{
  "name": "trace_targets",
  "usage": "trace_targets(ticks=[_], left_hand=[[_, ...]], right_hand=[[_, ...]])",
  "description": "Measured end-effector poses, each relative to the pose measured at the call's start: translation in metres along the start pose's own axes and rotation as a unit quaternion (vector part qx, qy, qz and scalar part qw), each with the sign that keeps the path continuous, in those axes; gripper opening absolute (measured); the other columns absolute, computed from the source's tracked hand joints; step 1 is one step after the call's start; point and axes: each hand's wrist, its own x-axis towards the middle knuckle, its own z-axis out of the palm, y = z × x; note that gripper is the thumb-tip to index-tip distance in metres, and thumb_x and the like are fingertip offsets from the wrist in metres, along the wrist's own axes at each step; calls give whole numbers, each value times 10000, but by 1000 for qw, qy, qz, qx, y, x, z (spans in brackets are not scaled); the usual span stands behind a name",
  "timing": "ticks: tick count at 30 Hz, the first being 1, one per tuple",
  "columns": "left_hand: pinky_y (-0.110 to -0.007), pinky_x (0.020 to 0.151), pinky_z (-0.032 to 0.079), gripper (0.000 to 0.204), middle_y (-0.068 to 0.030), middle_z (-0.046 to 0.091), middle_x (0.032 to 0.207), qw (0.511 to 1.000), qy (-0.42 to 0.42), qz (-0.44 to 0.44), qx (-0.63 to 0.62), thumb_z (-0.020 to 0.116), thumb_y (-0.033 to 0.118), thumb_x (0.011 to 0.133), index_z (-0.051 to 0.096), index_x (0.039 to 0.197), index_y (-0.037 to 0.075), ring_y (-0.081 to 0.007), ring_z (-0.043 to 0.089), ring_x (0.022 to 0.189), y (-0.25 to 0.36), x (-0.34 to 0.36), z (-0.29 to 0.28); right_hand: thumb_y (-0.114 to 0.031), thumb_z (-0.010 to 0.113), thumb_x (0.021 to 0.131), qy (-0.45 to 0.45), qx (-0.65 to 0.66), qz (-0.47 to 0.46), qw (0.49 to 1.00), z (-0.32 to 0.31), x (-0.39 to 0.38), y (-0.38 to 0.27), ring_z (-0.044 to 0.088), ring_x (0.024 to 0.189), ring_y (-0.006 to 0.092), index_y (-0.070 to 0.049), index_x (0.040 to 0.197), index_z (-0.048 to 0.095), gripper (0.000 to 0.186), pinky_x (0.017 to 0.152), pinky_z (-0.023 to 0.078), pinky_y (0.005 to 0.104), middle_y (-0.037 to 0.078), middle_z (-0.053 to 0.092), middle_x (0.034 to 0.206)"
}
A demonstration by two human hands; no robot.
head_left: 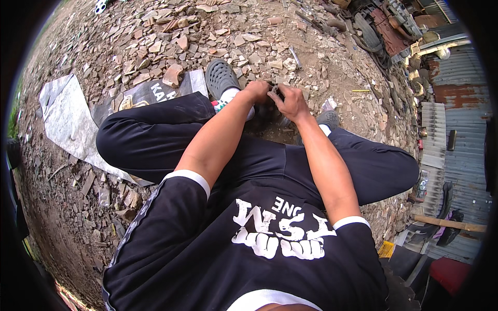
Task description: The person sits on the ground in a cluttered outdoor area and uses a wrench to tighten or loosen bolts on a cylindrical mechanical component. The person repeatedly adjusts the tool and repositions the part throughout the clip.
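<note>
Between my lower legs, both hands meet in front of me. My left hand (257,92) is closed, its back toward me, and its fingers are mostly hidden. My right hand (291,103) is curled with the thumb against a small dark piece (275,89) whose kind I cannot make out. The two hands nearly touch around it. Below them, a dark shape lies in shadow between my feet, too dim to name. A grey clog (221,76) is on my left foot, close to my left hand. Another grey clog (329,119) sits right of my right hand.
Broken tile pieces (181,42) cover the ground. A metal tool, perhaps a wrench (295,58), lies beyond my hands. At left is a white sheet (70,116) beside a dark printed sheet (155,93). Machine parts (381,33) and corrugated metal (459,78) line the right.
</note>
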Motion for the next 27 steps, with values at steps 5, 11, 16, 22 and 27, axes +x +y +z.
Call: trace_targets(ticks=[5, 11, 16, 22, 27], left_hand=[[-464, 834, 563, 385, -168, 719, 1048, 1000, -18, 4, -7, 732, 281, 761, 707, 1111, 123, -355, 700, 976, 7, -4, -8], [-462, 843, 562, 503, -164, 719, 1065, 1000, -14, -2, 1, 788, 341, 705, 702, 1170, 169, -357, 699, 984, -4, 4, 4], [-449, 857, 556, 665, -157, 721, 1080, 998, -38, 10, -49, 858, 445, 609, 699, 1219, 233, -347, 699, 984, 6, -7, -10], [-437, 872, 553, 681, -153, 730, 1046, 999, -43, 1, -30, 874, 452, 580, 710, 1209, 250, -340, 697, 991, 10, -6, -13], [-433, 886, 548, 678, -151, 728, 1066, 998, -39, -9, -48, 879, 453, 572, 718, 1198, 249, -335, 697, 992, 3, -8, -12]], right_hand=[[-222, 705, 884, -19, 32, -70, 997, 1, -7, -3, 657, 802, 412, 11, 953, 652, 249, 723, 527, 457, 219, 660, 819], [-256, 655, 914, -77, 20, -23, 997, 4, -7, -2, 659, 892, 426, -23, 1013, 645, 253, 776, 527, 477, 216, 682, 883], [-326, 632, 937, 19, 45, 266, 963, 27, 2, 46, 648, 971, 443, -10, 1044, 648, 334, 834, 502, 507, 259, 688, 930], [-414, 647, 928, 49, 19, 326, 944, 29, 0, 72, 661, 987, 424, 14, 1106, 657, 464, 855, 498, 470, 266, 693, 999], [-389, 668, 916, 141, 11, 239, 961, 11, 11, 32, 639, 905, 497, 19, 1016, 637, 422, 797, 495, 518, 295, 673, 899]])
